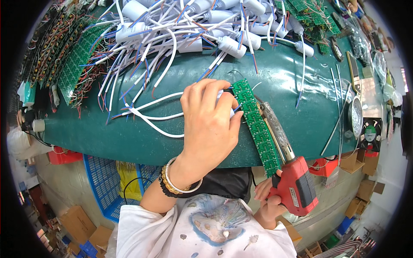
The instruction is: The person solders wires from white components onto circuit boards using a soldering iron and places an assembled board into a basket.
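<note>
My left hand [211, 118] is closed round the end of a white cable [159, 99], mostly hidden under the fingers. Short blue wire ends stick out past the fingertips and meet the edge of a long green circuit board panel [259, 127]. The panel lies slanted on the table and reaches over its near edge. In my right hand [267, 198] is a red soldering gun [297, 187], its handle partly covering the fingers. The gun's metal barrel [279, 133] points away from me along the panel's right side; its tip is hard to make out.
A heap of white cylindrical lamp holders [232, 46] with cables fills the far side of the green table [142, 144]. Wired green boards [77, 71] stack up at the left. Metal rods [337, 112] and a round metal dish [355, 116] lie right. A blue crate [103, 185] stands below.
</note>
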Tool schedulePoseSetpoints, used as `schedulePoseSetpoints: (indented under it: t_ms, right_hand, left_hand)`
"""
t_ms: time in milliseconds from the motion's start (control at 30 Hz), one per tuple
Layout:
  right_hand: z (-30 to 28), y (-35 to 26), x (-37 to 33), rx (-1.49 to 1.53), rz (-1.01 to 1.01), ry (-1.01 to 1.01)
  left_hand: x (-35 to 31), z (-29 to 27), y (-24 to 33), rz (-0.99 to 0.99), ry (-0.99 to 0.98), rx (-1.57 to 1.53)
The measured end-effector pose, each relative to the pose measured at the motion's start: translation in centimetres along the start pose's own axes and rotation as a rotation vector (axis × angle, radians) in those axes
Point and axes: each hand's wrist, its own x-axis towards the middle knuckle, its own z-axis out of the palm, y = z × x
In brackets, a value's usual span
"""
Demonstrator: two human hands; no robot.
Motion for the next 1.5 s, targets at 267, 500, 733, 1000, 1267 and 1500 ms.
schedulePoseSetpoints:
  t_ms: [267, 500, 733, 1000, 1267, 1500]
  right_hand:
    - [0.1, -0.1, -0.1, -0.020, 0.065, 0.090]
    - [-0.6, 0.6, -0.1, -0.003, -0.007, -0.038]
    - [-2.5, 1.1, -0.2, 0.027, -0.095, -0.074]
    - [-7.4, 4.9, -5.6, -0.140, -0.035, 0.063]
    - [-9.3, 5.8, -5.7, 0.839, 0.433, -0.020]
    - [-3.7, 1.2, -1.3, -0.056, -0.009, 0.016]
  left_hand:
    - [-0.3, -0.2, 0.0, 0.047, -0.047, -0.007]
    - [-0.5, 0.6, 0.3, 0.062, -0.055, 0.070]
    - [-0.5, 0.8, 0.2, 0.055, -0.015, 0.056]
    - [-0.5, 0.8, 0.2, 0.053, -0.004, 0.062]
    - [-0.5, 0.9, 0.1, 0.063, 0.015, 0.074]
    - [-0.6, 0.9, 0.1, 0.062, 0.016, 0.063]
